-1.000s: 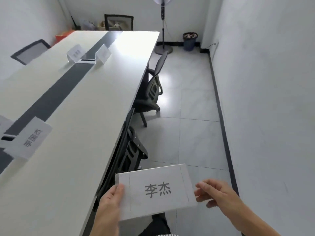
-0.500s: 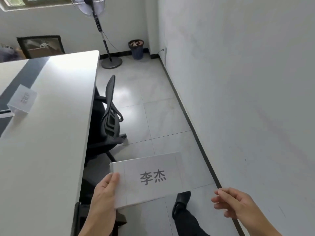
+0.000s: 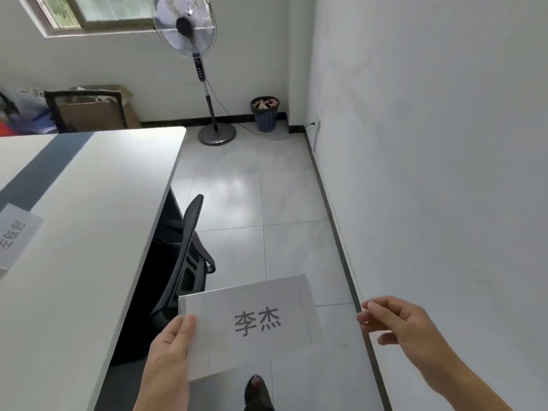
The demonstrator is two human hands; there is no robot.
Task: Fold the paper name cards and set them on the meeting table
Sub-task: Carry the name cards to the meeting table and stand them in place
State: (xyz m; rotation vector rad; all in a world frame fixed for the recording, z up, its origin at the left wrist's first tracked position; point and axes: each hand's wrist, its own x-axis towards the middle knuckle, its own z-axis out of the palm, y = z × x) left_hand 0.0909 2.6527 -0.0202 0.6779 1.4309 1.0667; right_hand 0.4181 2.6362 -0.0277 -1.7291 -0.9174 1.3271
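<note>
Big white wall (image 3: 444,173) runs along the outer side of the right hand, and the long meeting table (image 3: 89,232) fills everything out past the left hand, white top with a dark strip down the middle. Between them is a grey tiled floor (image 3: 252,203), which is what sits under both hands.

Black office chair (image 3: 189,232) is tucked under the table edge, just ahead of the left hand. Way ahead of the hands, by the far wall, there's a standing fan (image 3: 185,25).

Now the actual thing: the paper name card (image 3: 252,318) is not on the table yet, it's up in the air over the floor, printed side up with two dark characters on it. The left hand (image 3: 169,348) pinches its left edge, thumb on top and fingers underneath. The right hand (image 3: 400,324) is off to the card's right, clearly apart from it — fingers loosely curled, holding nothing.

Smaller stuff: a dark waste basket (image 3: 264,117) sits in the far corner just right of the fan base, another name card (image 3: 16,232) stands on the table well left of the left hand, and a black shoe (image 3: 257,390) pokes out below the held card — between the two wrists.
</note>
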